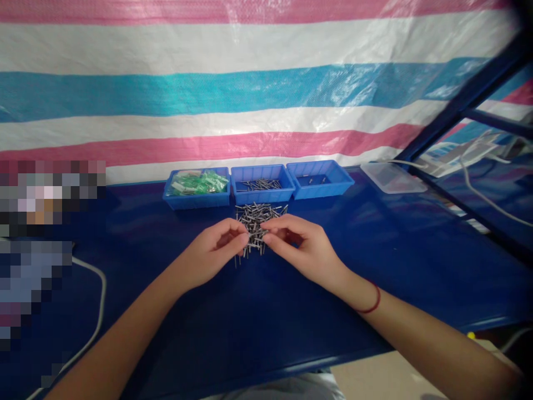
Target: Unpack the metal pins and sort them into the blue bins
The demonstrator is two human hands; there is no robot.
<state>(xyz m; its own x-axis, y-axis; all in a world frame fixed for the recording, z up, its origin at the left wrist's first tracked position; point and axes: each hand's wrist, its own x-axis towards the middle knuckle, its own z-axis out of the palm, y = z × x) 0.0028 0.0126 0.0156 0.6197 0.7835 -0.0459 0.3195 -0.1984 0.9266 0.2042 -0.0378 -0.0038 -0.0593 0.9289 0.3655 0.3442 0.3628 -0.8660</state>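
Note:
A heap of thin grey metal pins (255, 214), shaped like pop rivets, lies on the blue table in front of me. My left hand (208, 253) reaches its left side, thumb and fingertips pinched together. From the right, my right hand (310, 250) comes in with thumb and forefinger closed at the heap's edge. Whatever is between the fingertips of either hand is too small to make out. Just behind the heap, a middle blue bin (264, 196) contains more pins. The right blue bin (325, 191) has a few pins in it.
Left in the row stands a blue bin (200, 202) with green plastic packets (200, 182). A clear plastic lid (393, 178) lies right of the bins. A white cable (103, 289) runs along the left; a dark metal frame (441, 130) rises at right. Striped sheeting (250, 89) hangs behind.

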